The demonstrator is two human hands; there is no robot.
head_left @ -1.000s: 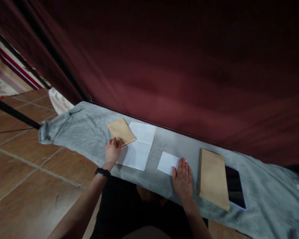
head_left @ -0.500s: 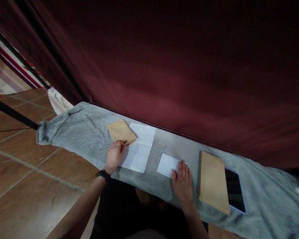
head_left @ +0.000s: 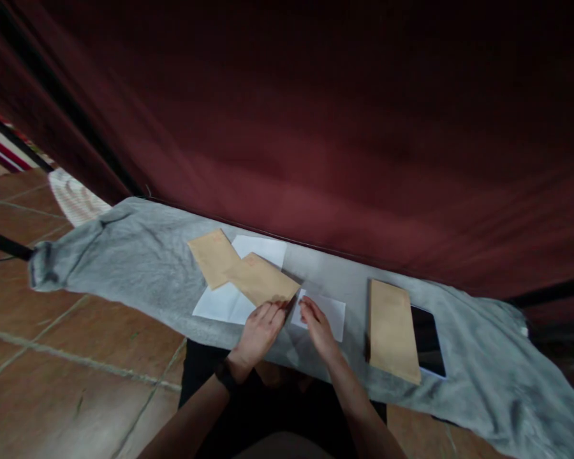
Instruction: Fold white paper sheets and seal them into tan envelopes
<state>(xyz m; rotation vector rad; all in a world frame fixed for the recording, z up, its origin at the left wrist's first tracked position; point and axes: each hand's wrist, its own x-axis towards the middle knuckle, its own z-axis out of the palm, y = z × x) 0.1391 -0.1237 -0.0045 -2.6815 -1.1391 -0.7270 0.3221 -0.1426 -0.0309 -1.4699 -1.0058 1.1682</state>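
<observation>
My left hand [head_left: 264, 326], with a dark band at the wrist, grips the near edge of a brown envelope [head_left: 261, 278]. That envelope slants over a second brown envelope [head_left: 213, 256] and a creased white sheet [head_left: 224, 305]. To the right lies a smaller folded white paper [head_left: 332, 313]. Over its left part is my right hand [head_left: 317, 320], its fingers curled in close to the envelope's right corner. Whether those fingertips pinch anything is too small to tell.
A thick brown envelope stack [head_left: 393, 331] lies on the right, partly over a dark-screened tablet or phone [head_left: 429, 341]. Grey cloth [head_left: 138, 248] covers the narrow table. Behind it hangs a dark red curtain [head_left: 316, 159]; tiled floor [head_left: 52, 357] shows at left.
My left hand has drawn one brown envelope rightward off the other, toward the folded paper. My right hand, flat on the folded paper before, has shifted left and curled its fingers. The view has turned slightly.
</observation>
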